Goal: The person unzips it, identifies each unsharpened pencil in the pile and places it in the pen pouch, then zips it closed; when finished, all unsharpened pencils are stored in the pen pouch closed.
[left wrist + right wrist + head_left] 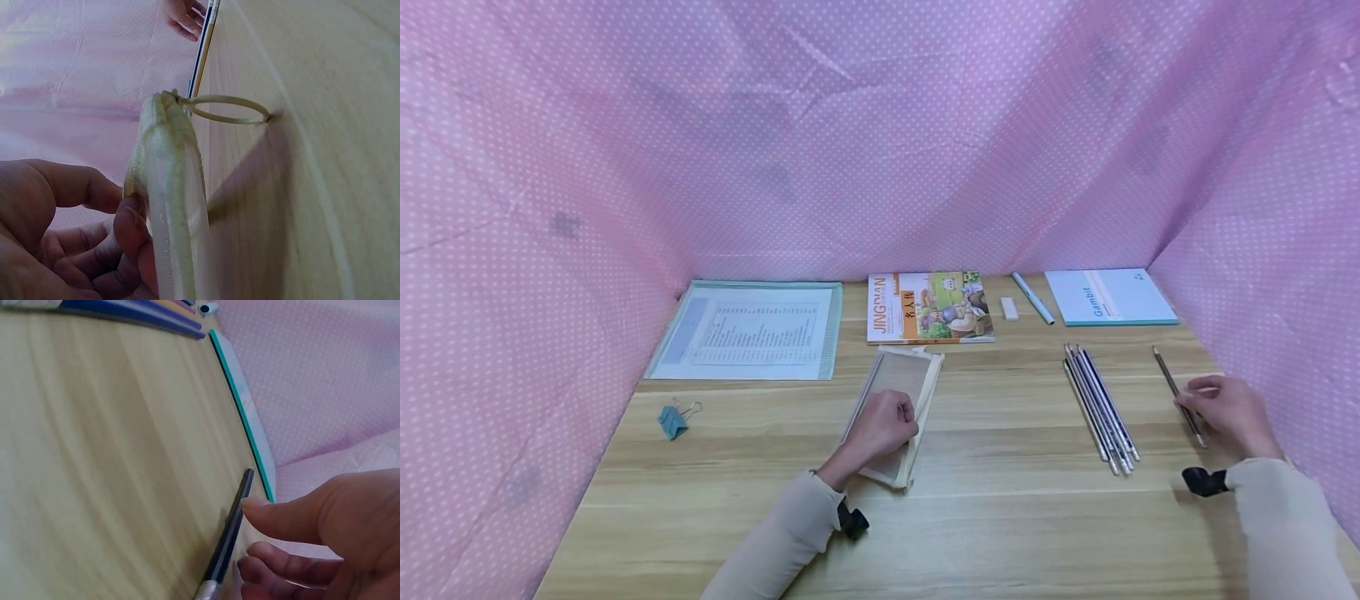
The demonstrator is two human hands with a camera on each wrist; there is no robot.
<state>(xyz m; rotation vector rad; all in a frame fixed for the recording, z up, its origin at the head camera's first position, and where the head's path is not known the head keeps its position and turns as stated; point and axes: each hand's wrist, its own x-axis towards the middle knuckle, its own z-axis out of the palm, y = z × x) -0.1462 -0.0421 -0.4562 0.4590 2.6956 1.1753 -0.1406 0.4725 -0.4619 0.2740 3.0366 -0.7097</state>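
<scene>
A beige mesh zip pouch [901, 385] lies at the middle of the wooden table [1000, 517]. My left hand [891, 421] rests on its near half and grips its edge. In the left wrist view my fingers [128, 228] curl round the pouch's zipped rim [169, 187], and the zip's ring pull [226, 109] sticks out onto the wood. At the right, my right hand [1198, 408] pinches a single dark pencil [1171, 383] that lies on the table. The right wrist view shows my thumb [281, 515] against this pencil [232, 531]. A bundle of several pencils [1101, 404] lies between the hands.
Along the back lie a plastic sleeve with a printed sheet [748, 329], a picture book [928, 307], a white eraser [1009, 308], a pen [1032, 297] and a teal-edged notebook [1108, 296]. A teal binder clip [673, 419] sits at the left. Pink dotted cloth [880, 125] walls three sides.
</scene>
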